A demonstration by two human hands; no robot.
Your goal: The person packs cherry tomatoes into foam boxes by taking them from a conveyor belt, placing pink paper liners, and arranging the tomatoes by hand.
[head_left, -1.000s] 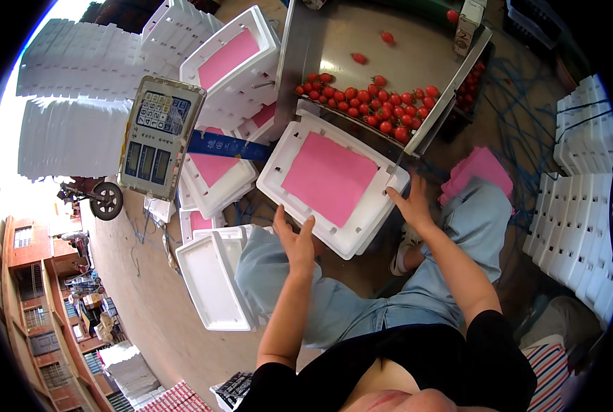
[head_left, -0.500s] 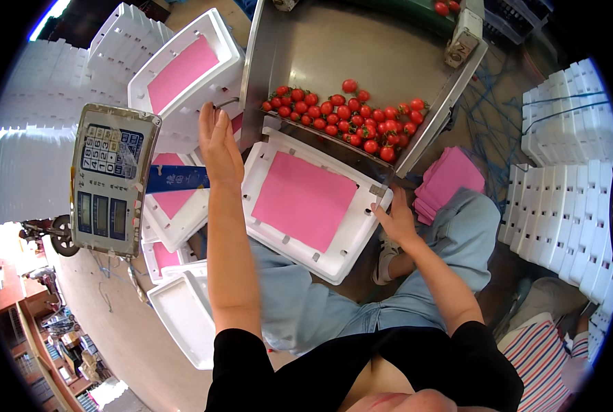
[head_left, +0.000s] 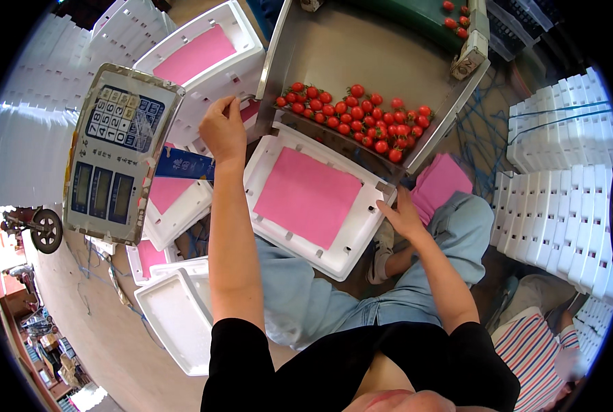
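**Kid:** Where is your box right now?

**Helper:** The white foam box [head_left: 318, 199] sits on your lap, just under the low edge of the metal tray [head_left: 361, 62]. A pink sheet [head_left: 306, 197] lies flat inside it. No tomatoes are in it.

**Kid:** What is your right hand doing?

**Helper:** Your right hand [head_left: 404, 216] rests on the box's right edge, near the corner that sits under the tray's lip. The fingers lie close together and flat on the rim. They are not pinching anything.

**Kid:** And your left hand?

**Helper:** Your left hand [head_left: 223, 129] is up at the left corner of the tray, beside the far left corner of the box. The fingers are curled in. I cannot tell if they grip the tray's edge or only touch it.

**Kid:** Is the box heavy?

**Helper:** I think it is very light. It is foam, so it looks stiff but easy to snap or dent. Hold it by the thick rim, on two sides, not by one thin corner.

**Kid:** And the red ones?

**Helper:** The small tomatoes [head_left: 358, 120] pile up along the tray's low edge, right above the box. They look round, smooth and squishy, so they would roll fast. The scale [head_left: 117, 154] stands to your left, with more pink-lined boxes [head_left: 200, 51] near it.
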